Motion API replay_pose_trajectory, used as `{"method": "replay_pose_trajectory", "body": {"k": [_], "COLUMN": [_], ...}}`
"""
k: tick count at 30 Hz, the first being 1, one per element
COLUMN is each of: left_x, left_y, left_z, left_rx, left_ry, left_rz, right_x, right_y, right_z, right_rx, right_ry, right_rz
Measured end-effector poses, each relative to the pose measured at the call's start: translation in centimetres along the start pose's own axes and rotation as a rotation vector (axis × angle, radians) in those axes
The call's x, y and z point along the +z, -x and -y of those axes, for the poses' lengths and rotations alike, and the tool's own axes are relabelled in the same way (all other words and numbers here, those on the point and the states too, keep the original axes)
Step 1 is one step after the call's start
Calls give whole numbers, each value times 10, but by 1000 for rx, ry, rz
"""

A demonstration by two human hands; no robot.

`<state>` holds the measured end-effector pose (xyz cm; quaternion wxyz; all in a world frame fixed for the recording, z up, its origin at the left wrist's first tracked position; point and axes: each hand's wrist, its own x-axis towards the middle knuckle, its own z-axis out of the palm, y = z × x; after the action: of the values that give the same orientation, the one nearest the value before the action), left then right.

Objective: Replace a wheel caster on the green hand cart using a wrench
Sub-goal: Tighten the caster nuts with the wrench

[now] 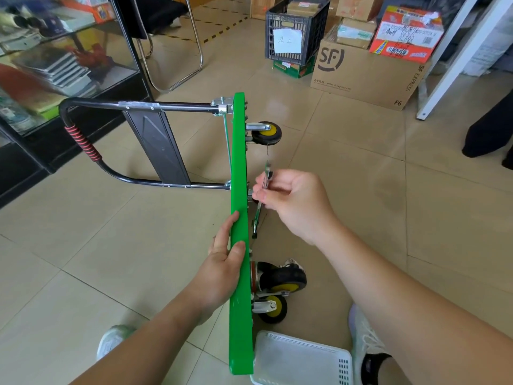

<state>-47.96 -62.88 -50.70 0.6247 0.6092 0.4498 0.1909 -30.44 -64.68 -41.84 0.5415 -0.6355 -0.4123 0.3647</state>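
My right hand (294, 202) is curled around the wrench (257, 218), thumb and fingertips pinching its shank. The tool stands nearly upright just beside the underside of the cart. One end pokes out above my fingers towards 12 o'clock and the other hangs below towards 6. My fingers hide whatever it bears on.

My left hand (223, 263) clamps the green deck (238, 162). The thumb is hooked over its upper edge and the fingers lie flat on the far face, at about 7 o'clock from the wrench.

The deck stands on its side on the tiled floor, seen edge-on, running from 12 to 6 o'clock through the middle of my view. Its black handle (83, 140), wrapped in red at the bend, lies out flat towards 9 o'clock.

On the deck's 3 o'clock face, one caster (267, 132) sits up at 12 o'clock from my right hand. Two more sit at 6 o'clock, a larger one (283, 276) and a smaller one (271, 308) just beneath it.

A white basket (301, 359) rests on the floor at 6 o'clock, touching the deck's near end. A cardboard box (366, 75) and a dark crate (294, 29) stand well off at 1 o'clock.
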Motion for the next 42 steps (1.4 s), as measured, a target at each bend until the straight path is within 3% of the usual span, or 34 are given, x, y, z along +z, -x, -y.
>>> {"method": "replay_pose_trajectory", "body": {"k": [4,8,17,25,29,37,42], "left_x": [1,2,3,2,3,4,3], "left_y": [3,3,2,1,-1,-2,-1], "left_z": [-2,-3,-3,0,3,5,3], "left_rx": [-2,28,40,31,32,33,21], "left_ry": [11,24,54,15,-20,-24,-27], "left_rz": [11,-5,1,-15,-30,-47,-44], "right_x": [-2,4,26,27,28,40,34], "right_y": [45,80,84,62,44,1,-19], "right_z": [-4,-34,-51,-38,-28,-25,-19], "right_rx": [-126,-238,-430,-278,-90,65,211], "right_ry": [23,96,161,173,76,221,200], "right_rz": [29,-47,-125,-11,-15,-122,-30]}}
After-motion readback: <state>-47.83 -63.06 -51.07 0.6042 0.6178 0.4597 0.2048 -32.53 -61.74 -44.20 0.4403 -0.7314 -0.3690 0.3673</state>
